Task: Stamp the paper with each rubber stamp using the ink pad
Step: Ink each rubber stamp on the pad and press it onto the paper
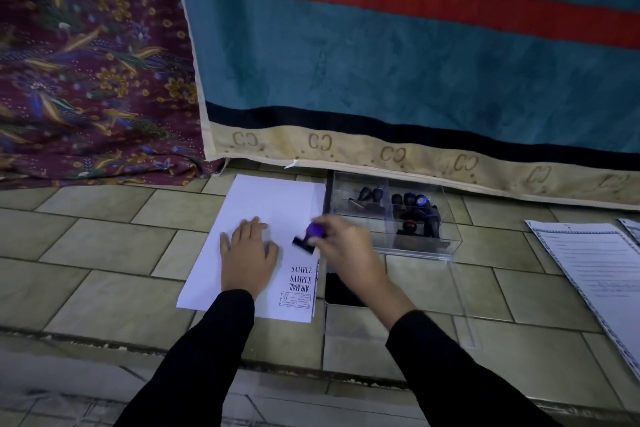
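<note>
My left hand (247,250) lies spread flat on the white paper sheet (266,204), pinning it to the tiled floor. My right hand (341,246) pinches the purple-knobbed rubber stamp (309,237) just over the sheet's right edge. Light, rigid tool; best gripped by its knob.

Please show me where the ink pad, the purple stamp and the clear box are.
ink pad (341,291), head view, on its dark top.
purple stamp (314,230), head view, on its handle.
clear box (420,251), head view, on its front wall.
</note>
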The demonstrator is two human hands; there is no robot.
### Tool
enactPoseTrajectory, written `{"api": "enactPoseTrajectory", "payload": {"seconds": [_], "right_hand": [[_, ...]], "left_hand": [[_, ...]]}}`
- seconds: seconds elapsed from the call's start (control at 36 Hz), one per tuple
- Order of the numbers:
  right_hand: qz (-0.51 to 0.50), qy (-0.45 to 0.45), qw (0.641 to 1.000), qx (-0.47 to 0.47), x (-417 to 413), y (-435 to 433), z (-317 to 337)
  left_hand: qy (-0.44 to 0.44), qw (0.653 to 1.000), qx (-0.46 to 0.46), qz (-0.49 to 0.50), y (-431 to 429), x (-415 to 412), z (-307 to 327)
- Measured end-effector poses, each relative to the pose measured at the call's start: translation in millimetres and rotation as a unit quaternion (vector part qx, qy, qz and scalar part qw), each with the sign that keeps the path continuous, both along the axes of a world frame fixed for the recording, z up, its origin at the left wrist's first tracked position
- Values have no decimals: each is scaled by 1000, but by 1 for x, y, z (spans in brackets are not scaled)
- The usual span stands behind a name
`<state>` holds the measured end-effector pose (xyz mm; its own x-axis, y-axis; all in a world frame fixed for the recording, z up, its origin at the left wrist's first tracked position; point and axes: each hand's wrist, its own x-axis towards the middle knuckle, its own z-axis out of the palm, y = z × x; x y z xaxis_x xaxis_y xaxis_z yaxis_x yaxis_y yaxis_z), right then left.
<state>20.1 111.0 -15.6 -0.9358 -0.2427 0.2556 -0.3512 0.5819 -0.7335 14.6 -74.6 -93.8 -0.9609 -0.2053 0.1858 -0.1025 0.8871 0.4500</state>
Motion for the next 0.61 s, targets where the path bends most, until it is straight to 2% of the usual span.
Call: {"api": "enactPoseTrajectory", "payload": {"seconds": [0.14,0.25,0.39,0.61], "right_hand": [[-130,4,987,-98,-40,39,30],[-158,-32,987,-8,-62,59,23],[-114,-79,988,69,-73,56,7],[-91,-131,982,96,-84,44,-7]], "left_hand": [[-2,1000,1,1,0,0,-1],[-5,1000,6,4,0,-1,0],[-4,1000,7,3,0,0,1],[-2,1000,11,6,1,2,3]]}}
